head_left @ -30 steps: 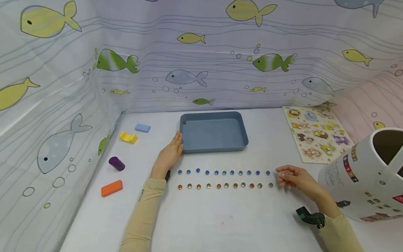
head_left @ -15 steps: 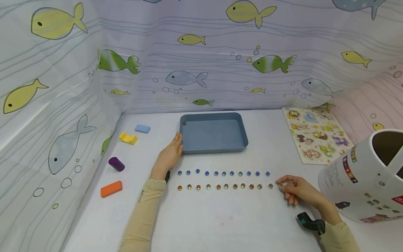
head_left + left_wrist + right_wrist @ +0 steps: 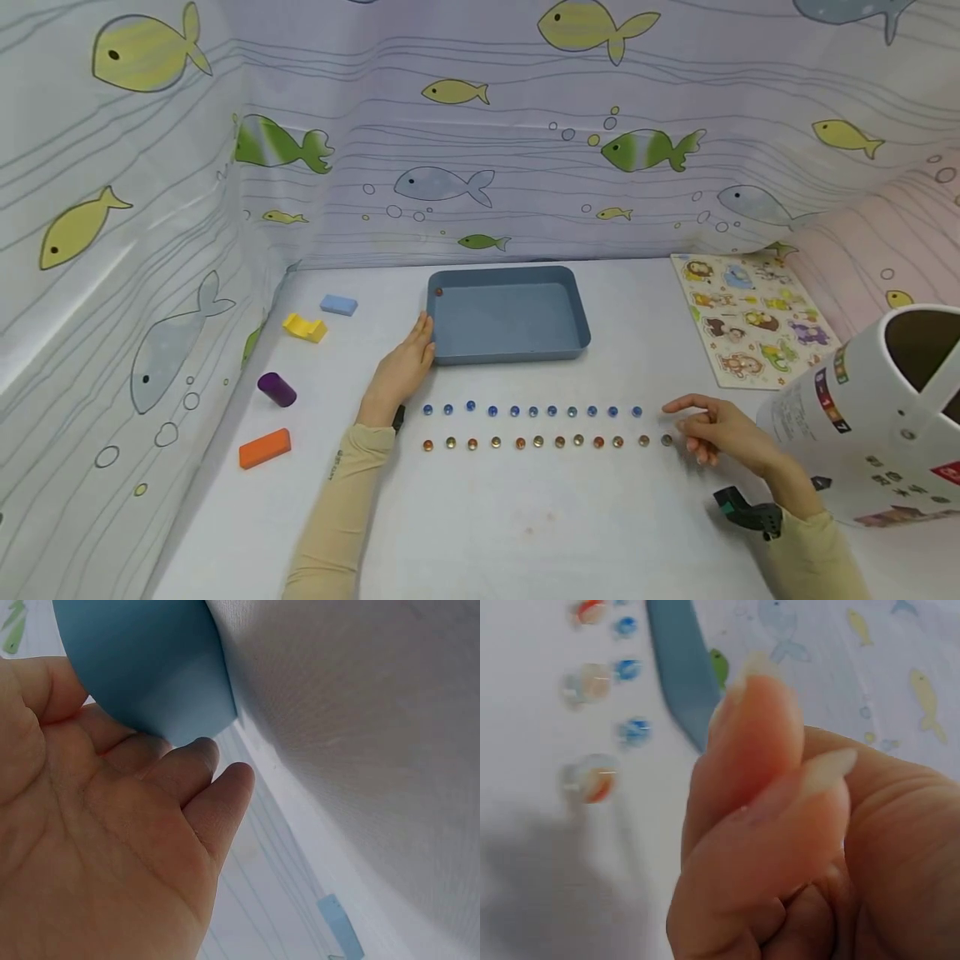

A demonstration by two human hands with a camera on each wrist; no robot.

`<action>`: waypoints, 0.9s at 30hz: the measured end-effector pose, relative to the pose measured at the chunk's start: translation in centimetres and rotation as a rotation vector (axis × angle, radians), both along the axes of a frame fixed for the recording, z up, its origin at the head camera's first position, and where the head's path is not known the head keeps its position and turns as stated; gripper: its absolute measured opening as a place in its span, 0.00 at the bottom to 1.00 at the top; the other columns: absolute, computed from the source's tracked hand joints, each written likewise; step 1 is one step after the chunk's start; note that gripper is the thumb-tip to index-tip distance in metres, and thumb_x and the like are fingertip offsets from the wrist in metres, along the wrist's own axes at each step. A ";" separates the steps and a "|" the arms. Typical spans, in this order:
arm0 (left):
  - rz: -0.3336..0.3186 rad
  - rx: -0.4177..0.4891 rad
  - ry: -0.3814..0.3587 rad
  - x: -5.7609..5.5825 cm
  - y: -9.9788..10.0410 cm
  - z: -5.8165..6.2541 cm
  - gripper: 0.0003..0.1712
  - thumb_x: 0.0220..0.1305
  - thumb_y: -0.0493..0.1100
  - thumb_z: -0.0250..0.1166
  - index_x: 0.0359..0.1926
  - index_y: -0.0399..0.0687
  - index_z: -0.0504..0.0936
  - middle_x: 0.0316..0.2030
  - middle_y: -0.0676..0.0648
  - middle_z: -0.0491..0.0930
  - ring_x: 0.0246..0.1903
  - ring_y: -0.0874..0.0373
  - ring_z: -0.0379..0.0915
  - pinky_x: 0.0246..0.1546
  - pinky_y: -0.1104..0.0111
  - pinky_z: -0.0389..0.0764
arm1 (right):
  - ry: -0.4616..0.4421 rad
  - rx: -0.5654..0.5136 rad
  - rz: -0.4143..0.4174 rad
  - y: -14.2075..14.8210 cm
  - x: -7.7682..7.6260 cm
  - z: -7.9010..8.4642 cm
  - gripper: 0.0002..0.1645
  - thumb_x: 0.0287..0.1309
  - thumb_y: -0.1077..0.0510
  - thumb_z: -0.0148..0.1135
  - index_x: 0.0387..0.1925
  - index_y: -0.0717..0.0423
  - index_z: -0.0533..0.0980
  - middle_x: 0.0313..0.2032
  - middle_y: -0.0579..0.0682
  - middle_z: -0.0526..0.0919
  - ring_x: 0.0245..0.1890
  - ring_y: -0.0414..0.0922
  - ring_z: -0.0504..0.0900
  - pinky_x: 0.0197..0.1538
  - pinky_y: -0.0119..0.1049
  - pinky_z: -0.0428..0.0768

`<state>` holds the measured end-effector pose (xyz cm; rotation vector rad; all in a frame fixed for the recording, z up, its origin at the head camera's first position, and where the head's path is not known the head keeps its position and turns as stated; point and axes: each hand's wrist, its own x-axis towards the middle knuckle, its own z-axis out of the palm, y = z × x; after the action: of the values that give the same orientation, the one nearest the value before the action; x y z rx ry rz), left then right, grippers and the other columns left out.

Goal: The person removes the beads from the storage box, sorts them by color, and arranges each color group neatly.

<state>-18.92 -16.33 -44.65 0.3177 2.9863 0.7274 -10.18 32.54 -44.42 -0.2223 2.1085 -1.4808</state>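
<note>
In the head view, two rows of glass marbles lie on the white table: blue-swirled marbles (image 3: 533, 411) behind, orange and yellowish ones (image 3: 559, 442) in front. A blue-grey tray (image 3: 510, 357) stands behind them with one orange marble (image 3: 438, 292) in its far left corner. My left hand (image 3: 400, 367) rests its straight fingers against the tray's left wall. To the right of both rows hovers my right hand (image 3: 723, 431), index finger extended and the others loosely curled, with nothing visible in it. Just left of it is the front row's last marble (image 3: 667, 440).
Left on the table are a blue block (image 3: 339, 305), a yellow curved block (image 3: 304, 327), a purple cylinder (image 3: 277, 389) and an orange block (image 3: 265, 449). A sticker-like animal board (image 3: 757, 321) lies at the right, with a large white printed container (image 3: 847, 433) nearer, close to my right hand.
My right hand brought a pinched marble from beside the blue row to the front row's right end and let go. It has since lifted slightly away. The left hand stays at the tray.
</note>
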 end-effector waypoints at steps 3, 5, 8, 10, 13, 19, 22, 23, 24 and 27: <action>0.000 -0.001 0.004 0.0 -0.1 0.1 0.32 0.77 0.47 0.42 0.75 0.40 0.49 0.76 0.43 0.44 0.73 0.44 0.51 0.70 0.49 0.62 | 0.063 -0.015 -0.002 0.0 -1.4 1.4 0.21 0.69 0.58 0.54 0.57 0.68 0.68 0.19 0.43 0.77 0.15 0.36 0.74 0.18 0.37 0.78; -0.003 -0.005 0.006 -0.1 -0.1 0.2 0.32 0.77 0.47 0.42 0.75 0.40 0.49 0.76 0.43 0.44 0.72 0.44 0.52 0.70 0.49 0.62 | 0.096 -0.021 0.001 -0.1 -2.5 2.3 0.16 0.69 0.58 0.54 0.55 0.60 0.71 0.19 0.44 0.77 0.15 0.37 0.74 0.19 0.38 0.78; -0.005 0.005 0.006 0.0 -0.1 0.2 0.32 0.77 0.47 0.42 0.75 0.39 0.50 0.76 0.43 0.44 0.72 0.44 0.52 0.70 0.49 0.62 | 0.136 -0.034 0.000 -0.7 -4.3 3.7 0.11 0.70 0.58 0.52 0.51 0.48 0.74 0.20 0.45 0.78 0.16 0.38 0.75 0.20 0.37 0.78; -0.006 0.009 0.007 0.0 -0.1 0.2 0.32 0.77 0.47 0.43 0.75 0.39 0.50 0.76 0.43 0.45 0.72 0.44 0.53 0.70 0.49 0.62 | 0.168 -0.048 -0.003 -1.3 -5.7 4.4 0.10 0.72 0.57 0.50 0.50 0.43 0.74 0.22 0.45 0.78 0.18 0.39 0.76 0.21 0.34 0.78; -0.002 0.012 0.007 0.0 -0.1 0.1 0.32 0.77 0.47 0.43 0.75 0.39 0.50 0.76 0.43 0.45 0.72 0.44 0.53 0.70 0.50 0.62 | 0.205 -0.088 -0.015 -2.7 -7.9 5.3 0.10 0.73 0.55 0.48 0.50 0.44 0.73 0.26 0.44 0.79 0.22 0.38 0.78 0.25 0.31 0.78; -0.004 0.007 0.010 -0.1 0.0 -0.2 0.31 0.77 0.46 0.43 0.75 0.40 0.50 0.76 0.44 0.45 0.73 0.46 0.51 0.71 0.52 0.60 | 0.188 -0.083 -0.040 -7.8 -12.7 6.6 0.19 0.73 0.52 0.48 0.56 0.59 0.70 0.31 0.43 0.79 0.29 0.38 0.79 0.36 0.31 0.83; -0.006 0.006 0.014 -0.1 0.1 -0.1 0.31 0.77 0.46 0.44 0.75 0.40 0.51 0.76 0.44 0.45 0.73 0.46 0.52 0.71 0.51 0.61 | 0.169 -0.101 0.004 -10.3 -14.7 6.7 0.24 0.73 0.52 0.48 0.61 0.66 0.67 0.34 0.44 0.80 0.34 0.39 0.81 0.42 0.32 0.83; -0.006 0.006 0.016 0.0 0.1 0.0 0.31 0.77 0.46 0.44 0.75 0.40 0.51 0.76 0.44 0.46 0.73 0.46 0.52 0.70 0.51 0.61 | 0.161 -0.116 0.020 -11.1 -15.3 6.7 0.26 0.73 0.52 0.48 0.62 0.67 0.66 0.35 0.44 0.80 0.35 0.39 0.81 0.43 0.31 0.83; -0.004 0.006 0.015 0.0 0.1 0.0 0.31 0.77 0.46 0.44 0.75 0.40 0.51 0.76 0.44 0.46 0.73 0.45 0.52 0.70 0.51 0.62 | 0.154 -0.132 0.034 -11.8 -15.8 6.7 0.27 0.73 0.52 0.48 0.63 0.67 0.65 0.35 0.44 0.80 0.35 0.39 0.82 0.45 0.31 0.83; 0.000 -0.002 0.015 0.0 0.0 0.1 0.31 0.77 0.46 0.44 0.75 0.40 0.51 0.76 0.43 0.46 0.72 0.45 0.53 0.70 0.50 0.62 | 0.131 -0.199 0.058 -13.8 -17.1 6.6 0.26 0.73 0.53 0.48 0.63 0.67 0.65 0.36 0.44 0.82 0.36 0.39 0.82 0.46 0.29 0.83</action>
<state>-18.93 -16.31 -44.56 0.3244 3.0006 0.7253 -27.33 18.72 -37.87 -0.4617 2.0348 -1.6817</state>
